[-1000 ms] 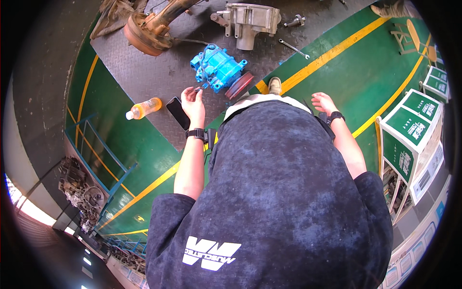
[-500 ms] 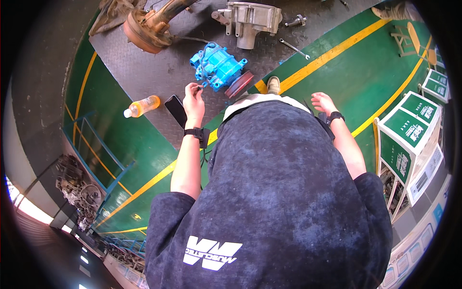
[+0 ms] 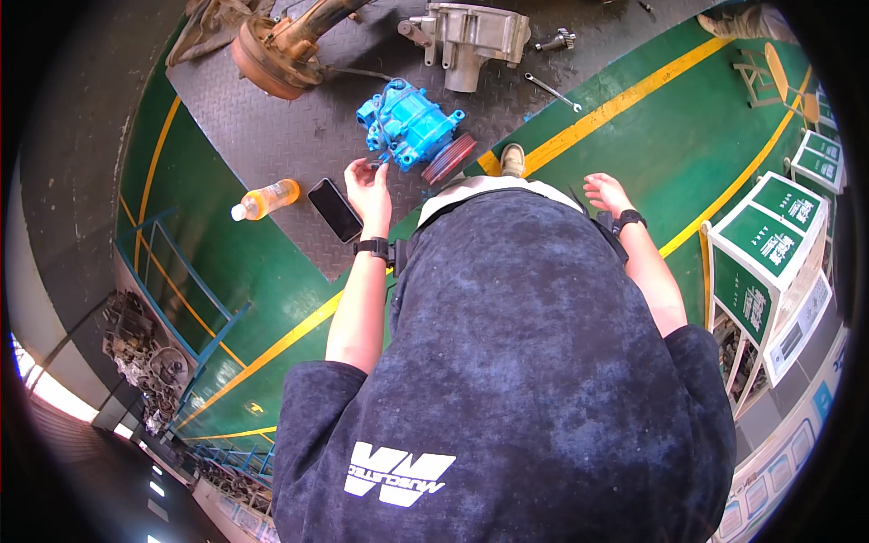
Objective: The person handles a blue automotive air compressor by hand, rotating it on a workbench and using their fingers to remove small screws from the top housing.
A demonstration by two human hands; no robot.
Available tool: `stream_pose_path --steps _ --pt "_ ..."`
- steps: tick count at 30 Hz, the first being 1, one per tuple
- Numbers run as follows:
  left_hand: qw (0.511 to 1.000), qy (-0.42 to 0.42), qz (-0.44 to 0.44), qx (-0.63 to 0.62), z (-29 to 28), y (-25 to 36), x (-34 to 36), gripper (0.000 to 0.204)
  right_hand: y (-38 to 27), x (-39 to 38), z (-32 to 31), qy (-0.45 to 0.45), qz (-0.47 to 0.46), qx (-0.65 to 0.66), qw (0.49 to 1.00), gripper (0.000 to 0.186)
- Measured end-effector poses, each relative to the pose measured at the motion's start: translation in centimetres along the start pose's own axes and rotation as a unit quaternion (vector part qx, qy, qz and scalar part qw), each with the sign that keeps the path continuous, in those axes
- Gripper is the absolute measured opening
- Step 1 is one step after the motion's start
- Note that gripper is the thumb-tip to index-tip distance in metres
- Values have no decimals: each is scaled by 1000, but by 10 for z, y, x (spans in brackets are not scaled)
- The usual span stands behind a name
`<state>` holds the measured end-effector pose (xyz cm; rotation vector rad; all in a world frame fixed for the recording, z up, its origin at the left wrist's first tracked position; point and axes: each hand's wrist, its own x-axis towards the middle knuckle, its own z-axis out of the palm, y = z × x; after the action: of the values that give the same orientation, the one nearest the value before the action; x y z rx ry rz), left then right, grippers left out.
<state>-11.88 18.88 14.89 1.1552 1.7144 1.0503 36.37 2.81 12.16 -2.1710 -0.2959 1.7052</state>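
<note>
A blue compressor (image 3: 409,125) with a red-edged pulley (image 3: 450,160) lies on the dark tread-plate tabletop (image 3: 262,145). My left hand (image 3: 369,192) is at its near left side, fingers bent in a pinch by a small blue fitting. What sits between the fingertips is too small to make out. Just left of that hand lies a black phone (image 3: 335,210). My right hand (image 3: 607,193) hangs out to the right over the green floor, apart from the table. Its fingers are loosely bent and slightly apart, with nothing seen in them.
An orange drink bottle (image 3: 266,199) lies at the table's left edge. Farther back are a rusty drum-shaped part (image 3: 272,63), a grey metal housing (image 3: 475,41), a small gear shaft (image 3: 557,40) and a wrench (image 3: 553,92). Green-and-white display stands (image 3: 769,237) are on the right.
My left hand has shifted slightly right and its wrist has turned, uncovering more of the phone. My right hand has barely moved.
</note>
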Motion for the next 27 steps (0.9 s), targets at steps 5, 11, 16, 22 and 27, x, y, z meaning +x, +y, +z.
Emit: stream_pose_path --steps 5,11,16,22,27 --pt "1000 17 11 13 -1 4 -1 43 0 -2 1 -1 8 0 1000 31" --pt "999 0 36 24 -8 17 2 42 6 -2 0 -2 7 -2 1000 30" --pt "983 -40 105 142 -14 19 0 45 8 -3 2 0 4 6 1000 30" --pt "980 -41 112 159 -9 23 -4 54 7 -4 4 2 4 9 1000 30" --pt "994 -10 82 68 -6 3 -1 63 6 -4 4 -3 6 -4 1000 31"
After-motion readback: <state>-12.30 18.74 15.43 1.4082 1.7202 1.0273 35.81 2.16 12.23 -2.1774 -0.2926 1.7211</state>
